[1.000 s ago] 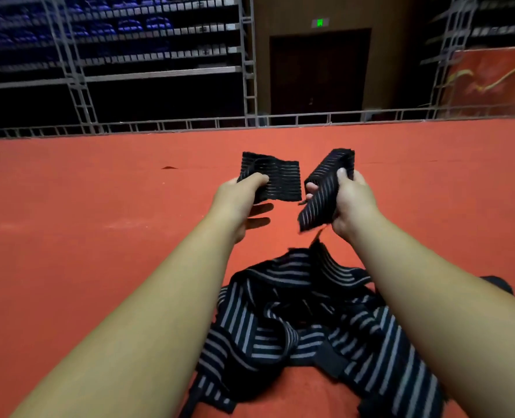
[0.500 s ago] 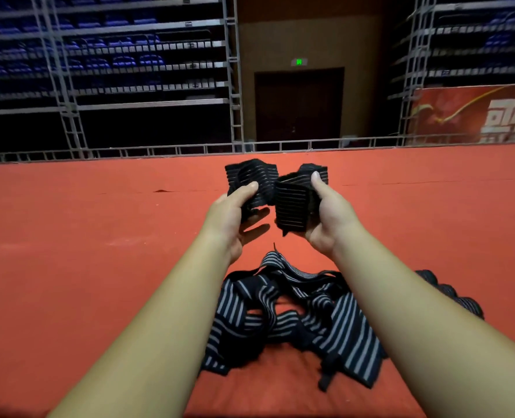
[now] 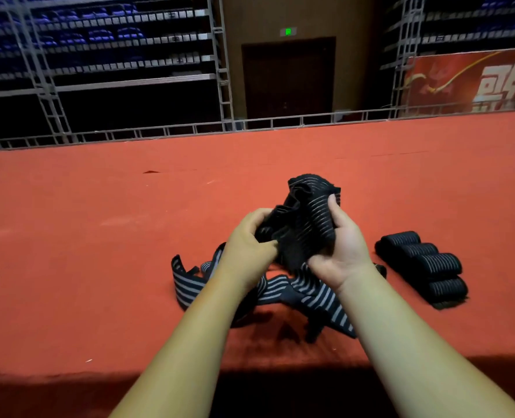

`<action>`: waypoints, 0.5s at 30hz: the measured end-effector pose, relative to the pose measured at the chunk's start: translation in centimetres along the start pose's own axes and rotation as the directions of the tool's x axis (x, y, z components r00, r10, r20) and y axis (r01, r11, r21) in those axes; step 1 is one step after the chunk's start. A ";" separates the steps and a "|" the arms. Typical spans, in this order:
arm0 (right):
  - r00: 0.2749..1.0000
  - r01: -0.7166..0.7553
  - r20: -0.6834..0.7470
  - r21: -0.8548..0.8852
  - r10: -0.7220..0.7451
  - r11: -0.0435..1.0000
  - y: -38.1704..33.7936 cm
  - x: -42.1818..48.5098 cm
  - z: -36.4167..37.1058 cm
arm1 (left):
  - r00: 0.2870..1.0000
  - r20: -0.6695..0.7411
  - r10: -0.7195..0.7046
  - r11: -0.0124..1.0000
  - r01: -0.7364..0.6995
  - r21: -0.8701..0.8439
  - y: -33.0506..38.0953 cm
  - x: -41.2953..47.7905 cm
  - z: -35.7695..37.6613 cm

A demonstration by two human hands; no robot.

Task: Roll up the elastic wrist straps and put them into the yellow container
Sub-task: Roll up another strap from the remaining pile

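A black elastic wrist strap (image 3: pixel 306 218) with thin grey stripes is bunched up between both hands above the red floor. My left hand (image 3: pixel 248 245) grips its lower left part with curled fingers. My right hand (image 3: pixel 342 248) cups the right side, thumb pressed on the fabric. Below the hands lies a loose tangle of striped straps (image 3: pixel 280 292) on the floor. To the right, several rolled-up straps (image 3: pixel 423 262) lie side by side in a row. No yellow container is in view.
The red carpeted floor (image 3: pixel 99 251) stretches wide on all sides. A metal railing (image 3: pixel 165 132) bounds its far edge, with dark seating stands and a door behind. A dark shadowed edge runs along the bottom of the view.
The hands have come together and bunched the strap into one crumpled mass. The view has shifted so the row of rolled straps on the right now shows.
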State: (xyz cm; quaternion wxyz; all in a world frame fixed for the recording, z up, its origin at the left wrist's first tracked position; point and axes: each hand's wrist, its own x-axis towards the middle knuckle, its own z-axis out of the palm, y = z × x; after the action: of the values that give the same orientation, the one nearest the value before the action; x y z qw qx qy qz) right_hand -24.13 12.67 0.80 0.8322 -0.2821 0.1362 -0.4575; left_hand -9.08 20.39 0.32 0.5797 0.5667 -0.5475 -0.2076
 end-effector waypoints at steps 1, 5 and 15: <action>1.000 0.006 0.008 0.002 -0.006 1.000 0.0 -0.1 -0.5 | 0.995 0.097 -0.010 1.000 0.007 0.030 -0.1 -0.5 0.0; 0.999 0.035 -0.011 -0.027 -0.035 0.999 0.3 0.8 -3.5 | 0.912 0.387 -0.138 0.985 0.166 -0.039 -0.6 -1.7 0.1; 0.973 0.129 -0.173 -0.158 -0.156 0.979 3.4 4.3 -10.1 | 0.961 0.273 -0.048 0.989 0.008 0.147 -5.3 1.2 4.5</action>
State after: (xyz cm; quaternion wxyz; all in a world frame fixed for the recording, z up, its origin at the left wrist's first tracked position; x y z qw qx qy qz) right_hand -24.38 7.04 -9.23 0.7581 -0.3077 0.2249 -0.5292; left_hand -10.63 16.03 -4.95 0.4523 0.5804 -0.6283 -0.2525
